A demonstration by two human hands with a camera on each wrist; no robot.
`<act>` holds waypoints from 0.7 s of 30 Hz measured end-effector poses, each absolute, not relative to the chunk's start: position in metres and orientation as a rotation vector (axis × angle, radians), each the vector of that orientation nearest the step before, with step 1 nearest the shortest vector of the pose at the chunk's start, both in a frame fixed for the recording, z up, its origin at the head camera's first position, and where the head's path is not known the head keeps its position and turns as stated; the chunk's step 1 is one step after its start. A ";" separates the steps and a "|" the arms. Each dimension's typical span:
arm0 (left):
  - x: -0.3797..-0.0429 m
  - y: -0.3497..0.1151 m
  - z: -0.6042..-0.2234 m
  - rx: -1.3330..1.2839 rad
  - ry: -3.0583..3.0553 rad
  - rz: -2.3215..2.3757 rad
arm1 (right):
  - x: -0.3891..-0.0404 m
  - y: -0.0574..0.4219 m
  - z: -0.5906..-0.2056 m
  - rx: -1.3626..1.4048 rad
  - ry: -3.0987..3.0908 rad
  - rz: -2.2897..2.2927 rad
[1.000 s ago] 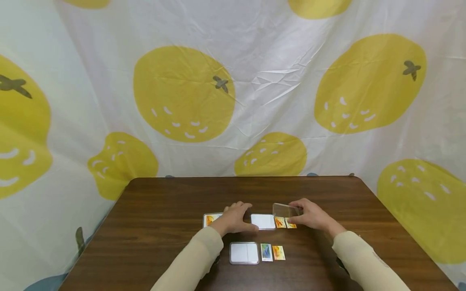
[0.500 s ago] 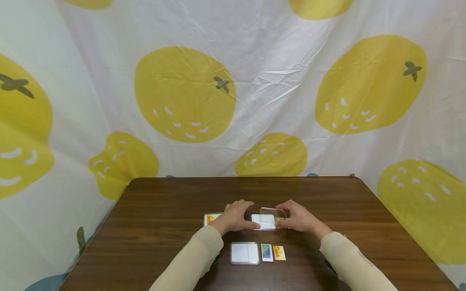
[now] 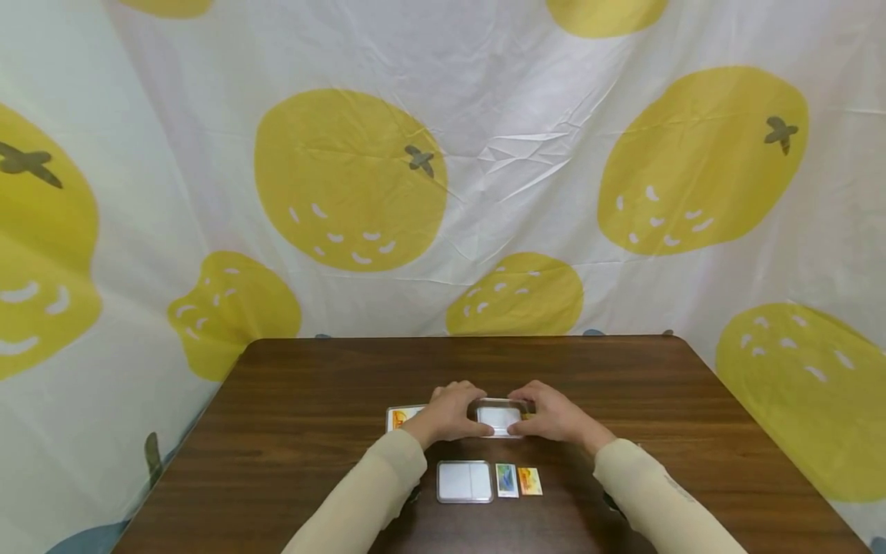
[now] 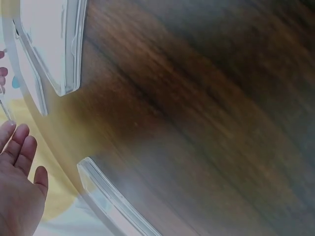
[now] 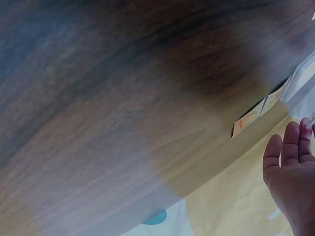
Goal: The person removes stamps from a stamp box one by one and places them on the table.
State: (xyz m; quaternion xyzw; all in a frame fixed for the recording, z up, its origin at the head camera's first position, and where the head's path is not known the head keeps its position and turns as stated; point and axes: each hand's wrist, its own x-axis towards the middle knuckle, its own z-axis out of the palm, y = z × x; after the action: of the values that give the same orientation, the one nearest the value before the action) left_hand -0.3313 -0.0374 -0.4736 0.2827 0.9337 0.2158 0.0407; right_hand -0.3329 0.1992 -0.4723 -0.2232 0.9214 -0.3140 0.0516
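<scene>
Both hands meet over a white-lined case base (image 3: 500, 420) toward the back of the table. A clear plastic lid (image 3: 500, 403) spans between them just above it. My right hand (image 3: 554, 414) grips the lid's right end between thumb and fingers. On the opposite end, my left hand (image 3: 446, 412) holds it the same way, fingertips at the far corner and thumb at the near one. Two small orange stamp-like cards (image 5: 248, 120) lie beside the base, mostly hidden behind the right hand in the head view. Left of the base, a case with an orange card (image 3: 400, 417) is partly covered by the left hand.
Nearer the front lies another clear-rimmed white case (image 3: 464, 482) with a divider line. To its right are a blue-green stamp-like card (image 3: 507, 480) and an orange one (image 3: 530, 481). A fruit-print curtain (image 3: 512, 292) hangs behind the brown wooden table (image 3: 332, 385).
My right hand has carried the clear lid leftward and down, from above the orange cards to over the white base. The left hand, almost still, now has the lid's left end.
</scene>
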 end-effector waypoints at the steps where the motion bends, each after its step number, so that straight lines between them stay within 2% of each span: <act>1: -0.332 -0.038 -0.473 0.872 2.866 0.660 | -0.333 0.198 -0.472 -0.681 2.805 -0.950; 21: -0.337 -0.041 -0.482 0.878 2.911 0.664 | -0.336 0.199 -0.476 -0.692 2.825 -0.864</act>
State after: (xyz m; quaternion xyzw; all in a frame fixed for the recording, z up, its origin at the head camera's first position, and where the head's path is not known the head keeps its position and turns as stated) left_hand -0.3367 -0.0412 -0.4824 0.2820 0.9353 0.2134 0.0148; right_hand -0.3364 0.1990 -0.4761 -0.2278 0.9298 -0.2843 0.0535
